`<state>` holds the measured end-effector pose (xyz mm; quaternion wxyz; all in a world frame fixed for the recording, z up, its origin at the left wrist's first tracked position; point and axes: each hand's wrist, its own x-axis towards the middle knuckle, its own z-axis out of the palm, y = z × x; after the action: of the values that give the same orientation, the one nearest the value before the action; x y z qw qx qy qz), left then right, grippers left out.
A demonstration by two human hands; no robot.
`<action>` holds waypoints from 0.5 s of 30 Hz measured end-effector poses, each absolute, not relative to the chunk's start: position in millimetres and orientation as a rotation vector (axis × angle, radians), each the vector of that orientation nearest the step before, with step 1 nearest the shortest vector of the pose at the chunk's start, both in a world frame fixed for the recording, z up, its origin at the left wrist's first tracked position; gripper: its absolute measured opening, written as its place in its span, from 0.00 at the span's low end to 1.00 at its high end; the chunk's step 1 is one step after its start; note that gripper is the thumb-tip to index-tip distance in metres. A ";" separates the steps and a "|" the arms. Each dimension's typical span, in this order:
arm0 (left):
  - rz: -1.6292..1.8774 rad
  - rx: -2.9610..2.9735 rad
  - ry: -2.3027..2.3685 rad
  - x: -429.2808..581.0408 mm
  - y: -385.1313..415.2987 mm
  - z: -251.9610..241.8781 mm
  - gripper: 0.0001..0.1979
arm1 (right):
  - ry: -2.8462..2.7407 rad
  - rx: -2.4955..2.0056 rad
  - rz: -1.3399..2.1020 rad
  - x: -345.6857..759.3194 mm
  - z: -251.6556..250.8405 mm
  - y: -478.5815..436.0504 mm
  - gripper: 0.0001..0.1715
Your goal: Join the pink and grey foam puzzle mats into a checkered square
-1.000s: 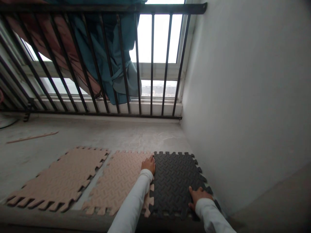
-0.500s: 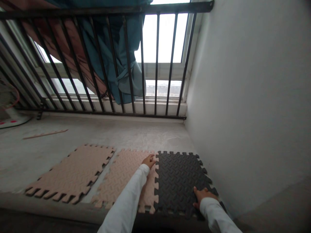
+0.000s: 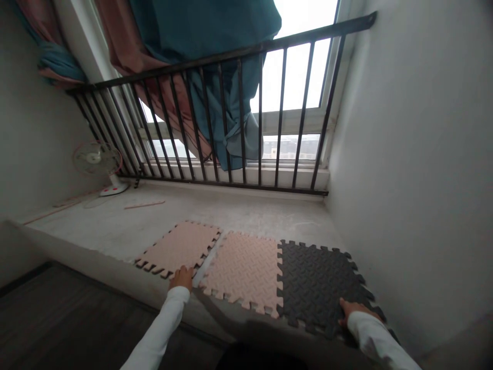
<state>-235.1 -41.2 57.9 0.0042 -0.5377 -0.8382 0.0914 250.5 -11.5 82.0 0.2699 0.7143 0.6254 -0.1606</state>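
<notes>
Head view, looking down at a low concrete ledge (image 3: pixel 239 216) beneath a window. Left hand (image 3: pixel 182 278): open, palm down, not closed on anything, its fingertips on the lower edge of the left pale pink foam mat (image 3: pixel 177 249), beside the narrow gap separating that mat from the middle pale pink foam mat (image 3: pixel 242 272). Right hand (image 3: pixel 356 311): open, fingers spread, resting flat on the lower right corner of the black foam mat (image 3: pixel 319 285). Both forearms are in white sleeves. All three mats are square with puzzle-toothed edges and a raised tread pattern, and they lie flat in a row. The middle mat and black mat are joined along a toothed seam. Beyond them stand a black metal railing (image 3: pixel 246 50) and a teal curtain (image 3: pixel 200 31). A small white fan (image 3: pixel 94 159) stands at the far left end of the ledge, and a thin wooden strip (image 3: pixel 144 205) lies near it.
</notes>
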 end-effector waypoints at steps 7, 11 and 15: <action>0.172 -1.688 -2.747 -249.3 -40.7 55.1 0.17 | 1.666 1.977 -0.391 249.6 81.2 -16.5 0.36; -0.154 -1.613 -2.801 -262.9 -35.9 71.9 0.18 | 1.691 2.042 -0.378 251.5 76.9 -17.8 0.37; -0.872 -1.342 -2.757 -231.4 -21.8 109.9 0.18 | 1.755 2.103 -0.376 253.4 70.8 -17.8 0.36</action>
<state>-231.4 -21.8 109.9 -0.0232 -0.4209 -0.8646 -0.2735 253.4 -17.8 70.8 0.1873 0.7473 0.6235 -0.1336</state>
